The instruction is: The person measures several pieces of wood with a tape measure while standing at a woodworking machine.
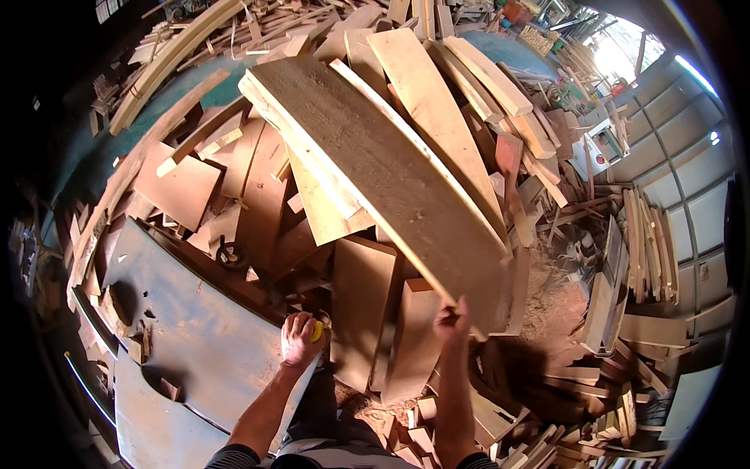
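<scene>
My left hand is closed around a small yellow tape measure, at the right edge of a grey metal machine table. Most of the tape measure is hidden by my fingers. With my right hand I grip the near left corner of a long, wide, rough brown plank. The plank slants away to the far left, lying over a heap of other boards. Just left of my right hand, thick wooden blocks and a wide board stand below the plank.
Pale planks lie beyond the brown plank. Offcuts cover the area behind the metal table, around a black handwheel. Scrap wood is piled at the lower right, beside sawdust. Boards lean against a panelled wall.
</scene>
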The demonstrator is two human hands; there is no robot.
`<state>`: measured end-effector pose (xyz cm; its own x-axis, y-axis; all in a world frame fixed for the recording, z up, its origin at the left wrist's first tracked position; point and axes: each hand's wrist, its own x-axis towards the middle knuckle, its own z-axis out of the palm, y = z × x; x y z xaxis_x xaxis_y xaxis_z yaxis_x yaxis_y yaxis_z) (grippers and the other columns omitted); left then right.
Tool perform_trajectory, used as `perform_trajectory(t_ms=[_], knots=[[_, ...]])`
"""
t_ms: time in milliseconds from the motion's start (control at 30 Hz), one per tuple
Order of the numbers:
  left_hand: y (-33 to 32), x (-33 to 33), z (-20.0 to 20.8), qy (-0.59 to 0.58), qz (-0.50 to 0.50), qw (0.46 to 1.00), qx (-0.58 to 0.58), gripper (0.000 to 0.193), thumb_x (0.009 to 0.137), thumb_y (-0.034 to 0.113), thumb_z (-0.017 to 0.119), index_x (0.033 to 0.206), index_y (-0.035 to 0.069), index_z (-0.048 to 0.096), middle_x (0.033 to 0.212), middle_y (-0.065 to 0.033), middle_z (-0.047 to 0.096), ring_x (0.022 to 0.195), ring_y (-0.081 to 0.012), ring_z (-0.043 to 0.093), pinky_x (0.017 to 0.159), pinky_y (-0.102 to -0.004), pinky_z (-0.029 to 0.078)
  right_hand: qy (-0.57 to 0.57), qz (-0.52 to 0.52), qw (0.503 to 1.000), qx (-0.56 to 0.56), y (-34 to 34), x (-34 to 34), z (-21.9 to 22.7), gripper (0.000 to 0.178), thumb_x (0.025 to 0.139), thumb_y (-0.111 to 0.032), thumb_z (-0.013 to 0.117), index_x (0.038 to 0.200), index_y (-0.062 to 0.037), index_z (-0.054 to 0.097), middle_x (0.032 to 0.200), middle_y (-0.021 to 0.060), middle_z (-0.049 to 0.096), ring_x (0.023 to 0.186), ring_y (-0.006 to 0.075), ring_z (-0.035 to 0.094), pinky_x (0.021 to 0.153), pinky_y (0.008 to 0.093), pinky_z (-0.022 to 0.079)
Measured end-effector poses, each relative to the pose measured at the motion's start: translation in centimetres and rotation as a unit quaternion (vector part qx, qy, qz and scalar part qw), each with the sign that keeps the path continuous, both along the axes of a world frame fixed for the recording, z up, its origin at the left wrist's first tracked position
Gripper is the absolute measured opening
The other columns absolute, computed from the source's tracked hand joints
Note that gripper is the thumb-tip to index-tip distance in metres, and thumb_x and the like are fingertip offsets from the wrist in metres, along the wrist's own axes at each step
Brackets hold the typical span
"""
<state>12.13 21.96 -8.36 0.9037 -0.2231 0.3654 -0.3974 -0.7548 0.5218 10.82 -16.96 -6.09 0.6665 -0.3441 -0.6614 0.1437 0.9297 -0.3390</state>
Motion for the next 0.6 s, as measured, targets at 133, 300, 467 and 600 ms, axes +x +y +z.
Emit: perform_trajectory(t_ms=[133, 300, 467, 600], knots=[[0.7, -2.8, 1.7, -0.032, 0.010, 0.999, 0.004, 0.040, 0.064, 0.011, 0.078, 0.100, 0.006, 0.063, 0.106, -0.0115, 0.059, 0.104, -0.0343, 0.057, 0.089, -0.0472, 0.047, -0.061, -0.002, 0.988, 0.143, 7.2, -5.4, -2.6, 0.017, 0.095, -0.020, 0.068, 0.110, -0.0109, 0.068, 0.104, 0.0046, 0.075, 0.093, 0.0187, 0.073, 0.053, 0.0272, 0.052], [3.4, -9.1, 1.5, -0.011, 0.055, 0.997, 0.054, 0.042, 0.067, 0.014, 0.080, 0.105, 0.006, 0.063, 0.113, -0.0121, 0.059, 0.108, -0.0358, 0.055, 0.092, -0.0491, 0.045, -0.042, -0.033, 0.983, 0.173, 9.4, -11.4, -0.7, 0.022, 0.096, -0.022, 0.068, 0.113, -0.0085, 0.068, 0.108, 0.0070, 0.075, 0.097, 0.0196, 0.073, 0.055, 0.0275, 0.053], [6.4, -12.4, 0.0, 0.042, 0.115, 0.988, 0.089, 0.048, 0.072, 0.024, 0.082, 0.111, 0.005, 0.061, 0.121, -0.0140, 0.055, 0.115, -0.0372, 0.050, 0.097, -0.0503, 0.042, -0.022, -0.035, 0.991, 0.124, 6.4, -19.0, -0.9, 0.021, 0.095, -0.024, 0.069, 0.110, -0.0102, 0.070, 0.105, 0.0060, 0.075, 0.094, 0.0196, 0.073, 0.053, 0.0266, 0.054], [6.8, -12.7, -0.7, 0.055, 0.118, 0.986, 0.106, 0.057, 0.074, 0.026, 0.081, 0.120, 0.005, 0.056, 0.128, -0.0161, 0.053, 0.117, -0.0394, 0.048, 0.098, -0.0530, 0.041, 0.030, -0.056, 0.988, 0.138, 6.2, -26.4, -0.6, 0.023, 0.091, -0.025, 0.072, 0.110, -0.0113, 0.071, 0.104, 0.0050, 0.076, 0.093, 0.0182, 0.073, 0.053, 0.0260, 0.054]])
